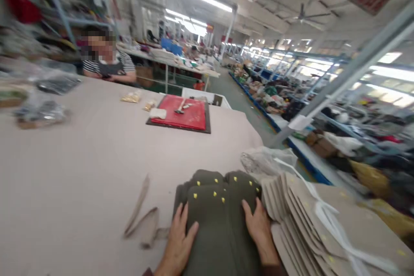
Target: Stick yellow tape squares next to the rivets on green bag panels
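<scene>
A stack of dark olive fabric pieces (210,228) with small yellow marks near its far edge lies on the table in front of me. My left hand (181,237) rests along the left side of this stack, thumb and fingers apart. On the stack's right side lies my right hand (258,226), also with its fingers spread and the thumb over the cloth. Just beyond my right hand sits a pile of beige fabric pieces (323,220), tied with a white strip (326,211). A loose beige strap (139,211) curls on the table left of my left hand.
Farther along the large table (97,172) a hammer (181,108) lies on a red pad (194,116). Small yellowish packets (131,97) and plastic bags (45,112) are at the left. A person (108,60) sits across the table. A slanted metal post (343,73) stands at right.
</scene>
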